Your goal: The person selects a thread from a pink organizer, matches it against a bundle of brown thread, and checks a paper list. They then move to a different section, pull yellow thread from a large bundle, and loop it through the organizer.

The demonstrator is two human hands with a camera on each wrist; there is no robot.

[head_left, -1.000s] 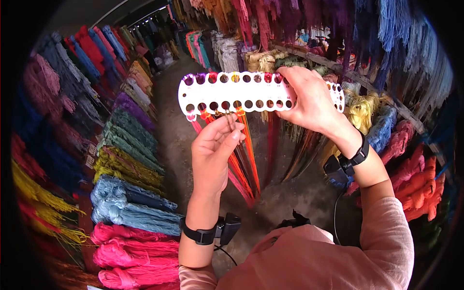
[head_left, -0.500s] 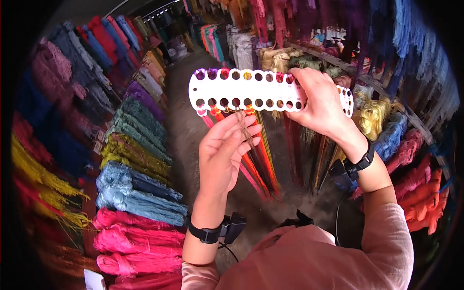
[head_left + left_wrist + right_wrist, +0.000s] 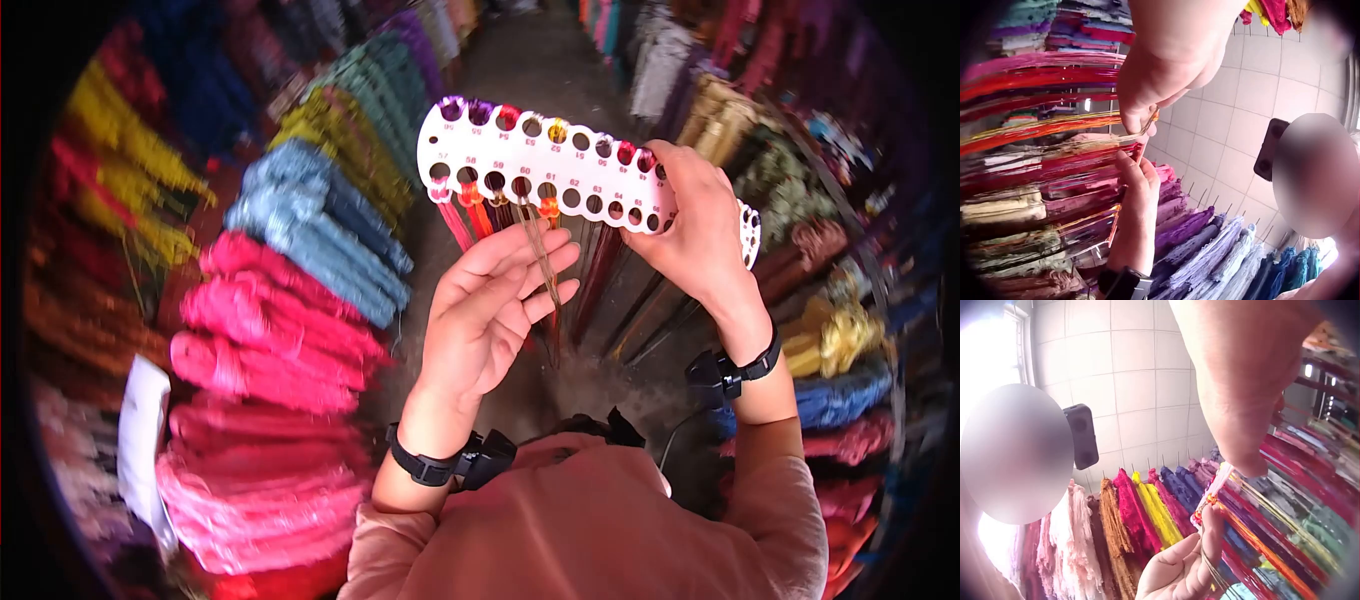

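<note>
My right hand (image 3: 705,215) grips a white perforated card (image 3: 490,150) near its right part, thumb below and fingers over the top edge. Numbers are printed beside its two rows of holes, and coloured threads are looped through several. Palm up, my left hand (image 3: 490,300) is just below the lower row, with thin brown threads (image 3: 547,262) lying across its extended fingers. These threads hang from around hole 60. Pink and orange threads (image 3: 478,218) hang to their left. In the right wrist view, the brown threads (image 3: 1207,559) run along the left hand's (image 3: 1179,572) fingers.
Pink skeins (image 3: 265,480), blue skeins (image 3: 300,220) and a white object (image 3: 145,430) are on the left. Yellow skeins (image 3: 835,335) and other yarn hang on the right. A grey floor aisle (image 3: 520,60) runs between the racks.
The head view has tilted down and turned left. The card now slants down to the right. My left hand has gone from pinching the brown threads to spread fingers beneath them; the right keeps its grip.
</note>
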